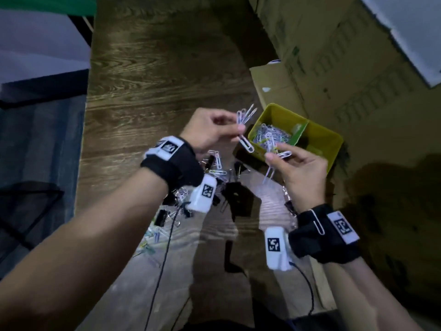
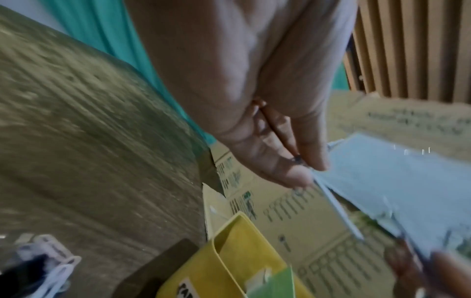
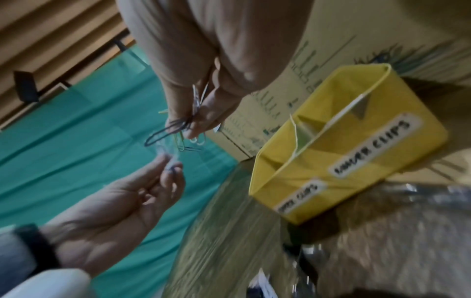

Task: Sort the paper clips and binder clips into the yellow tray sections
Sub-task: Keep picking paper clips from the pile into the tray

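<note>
My left hand (image 1: 241, 130) is raised beside the yellow tray (image 1: 334, 144) and pinches a bunch of white paper clips (image 1: 245, 120). To its right, my right hand (image 1: 274, 152) pinches another few paper clips (image 1: 282, 155) above the tray's near edge. Many paper clips (image 1: 269, 137) fill the tray's left section. On the wooden table below my wrists lies a mixed pile of black binder clips (image 1: 236, 194) and paper clips (image 1: 216, 161). The right wrist view shows the right hand (image 3: 190, 127) pinching its clips (image 3: 175, 129) and the tray (image 3: 356, 161) with its labels. The left wrist view is blurred; the left hand (image 2: 308, 173) pinches a clip (image 2: 339, 213).
Printed cardboard boxes (image 1: 334, 68) stand right behind and beside the tray. A stray paper clip (image 1: 317, 223) is hooked on my right wrist strap. Black cables (image 1: 164, 259) run over the near table. The table's left edge (image 1: 86, 139) drops to a dark floor.
</note>
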A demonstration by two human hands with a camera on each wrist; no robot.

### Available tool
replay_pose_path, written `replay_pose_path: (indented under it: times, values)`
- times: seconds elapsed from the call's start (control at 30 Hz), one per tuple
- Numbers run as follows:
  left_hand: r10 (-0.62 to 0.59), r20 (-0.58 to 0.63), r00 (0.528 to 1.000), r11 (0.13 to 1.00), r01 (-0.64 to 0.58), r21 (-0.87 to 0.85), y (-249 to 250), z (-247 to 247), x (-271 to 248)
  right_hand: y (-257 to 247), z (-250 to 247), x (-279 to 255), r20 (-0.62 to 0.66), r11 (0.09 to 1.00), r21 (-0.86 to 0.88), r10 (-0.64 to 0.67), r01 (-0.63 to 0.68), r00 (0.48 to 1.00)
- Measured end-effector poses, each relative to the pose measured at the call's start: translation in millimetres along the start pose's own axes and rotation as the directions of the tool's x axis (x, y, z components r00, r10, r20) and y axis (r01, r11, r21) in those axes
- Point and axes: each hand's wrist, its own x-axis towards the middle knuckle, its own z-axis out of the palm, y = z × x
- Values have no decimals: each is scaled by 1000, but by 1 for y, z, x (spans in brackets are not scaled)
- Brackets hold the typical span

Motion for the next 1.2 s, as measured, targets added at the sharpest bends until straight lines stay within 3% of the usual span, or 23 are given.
replay_pose_path:
  times: [0.1,0.17,0.27,0.33,0.4,0.53,0.7,0.77,0.83,0.9,0.97,1.03,1.1,1.2]
  values:
    - [51,-20,998,987,-47,156,-9,43,44,-7,-18,37,-55,998,-38,-47,45,997]
    - [80,-10,997,911,-69,406,-24,64,66,-6,-26,66,-67,988,-125,-101,92,993]
    - [78,108,991,576,-133,807,-42,82,79,1,-27,106,-76,947,-306,-127,98,989]
    - [4,227,974,437,-206,876,-50,89,78,6,-22,125,-28,905,-415,-115,94,993]
    - [-53,329,943,366,-288,885,-60,89,72,11,-16,137,66,840,-528,-110,129,992]
    - [-114,531,840,218,-500,838,-78,76,52,24,-5,144,278,594,-777,28,208,960]
    - [-77,591,803,267,-555,788,-90,63,35,32,4,128,381,367,-888,251,276,890]
    - [-69,619,782,285,-579,763,-92,60,23,34,6,116,395,361,-886,257,292,882]
    - [-19,649,760,365,-600,712,-90,52,10,33,9,102,427,384,-864,215,326,878]
    - [144,641,754,453,-626,635,-85,35,-7,29,15,86,443,423,-838,156,346,883]
    - [308,524,794,508,-603,615,-83,4,-26,25,25,66,471,491,-783,68,382,879]
    - [337,350,874,559,-485,672,-86,-41,-48,22,41,41,546,523,-710,-14,471,838]
    - [254,193,948,558,-307,771,-97,-99,-72,27,60,14,630,560,-636,-19,531,776]
    - [55,52,997,487,-73,871,-120,-172,-113,49,93,-31,736,609,-576,97,545,669]
